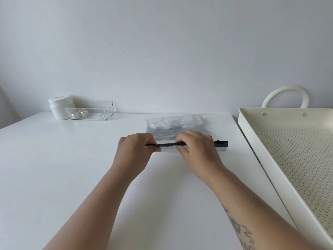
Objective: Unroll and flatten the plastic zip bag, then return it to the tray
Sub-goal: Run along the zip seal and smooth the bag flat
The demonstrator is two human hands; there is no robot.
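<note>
Near the tabletop's (72, 168) right edge, both hands pinch the black zip strip of the crinkled, translucent plastic zip bag (177, 126): left hand (134, 152) closed on its left end, right hand (200, 150) further along. Beside that edge sits the cream perforated tray (252, 134) with a looped handle.

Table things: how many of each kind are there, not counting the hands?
Zip bag: 1
White jar: 1
Clear plastic box: 1
Small silver pots inside that box: 2
Cream tray with a handle, at the right edge: 1
Total: 6
</note>
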